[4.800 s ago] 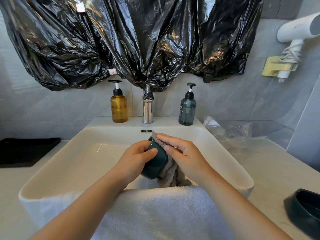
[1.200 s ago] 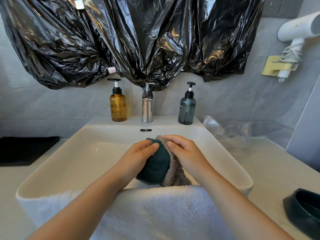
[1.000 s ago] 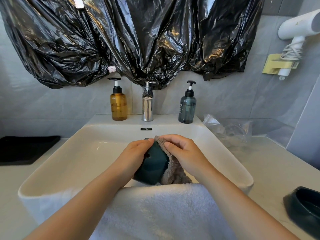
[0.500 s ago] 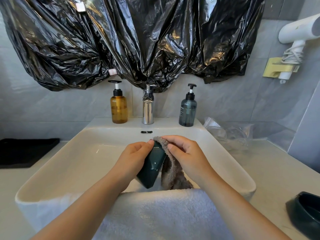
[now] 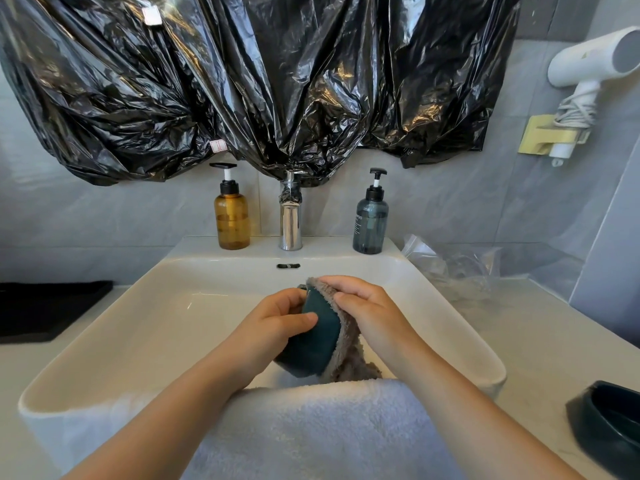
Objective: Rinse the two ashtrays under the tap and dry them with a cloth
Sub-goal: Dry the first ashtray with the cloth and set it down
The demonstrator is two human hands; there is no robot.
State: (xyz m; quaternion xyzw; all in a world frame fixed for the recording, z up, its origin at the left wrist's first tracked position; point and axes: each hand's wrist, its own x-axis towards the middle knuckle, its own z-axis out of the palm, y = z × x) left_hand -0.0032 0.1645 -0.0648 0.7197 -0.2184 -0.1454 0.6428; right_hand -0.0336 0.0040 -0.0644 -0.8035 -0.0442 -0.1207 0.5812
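Note:
Over the white sink point(image 5: 138, 327), my left hand point(image 5: 273, 327) grips a dark teal ashtray point(image 5: 317, 341) held on edge, thumb across its underside. My right hand point(image 5: 363, 310) holds a grey-brown cloth point(image 5: 346, 362) wrapped over the ashtray's right side and top rim, fingers curled on it. The cloth's loose end hangs down into the basin. A second dark teal ashtray point(image 5: 609, 424) sits upright on the counter at the lower right. The chrome tap point(image 5: 290, 220) stands behind the basin with no water running.
A white towel point(image 5: 311, 427) is draped over the sink's front rim. An amber pump bottle point(image 5: 231, 216) and a grey-blue pump bottle point(image 5: 370, 220) flank the tap. A black mat point(image 5: 45, 310) lies at left, a clear plastic bag point(image 5: 457, 268) at right. Black plastic sheeting covers the mirror.
The ashtray has been turned in my left hand from nearly edge-on to show more of its underside, while my right hand keeps rubbing the cloth over its rim.

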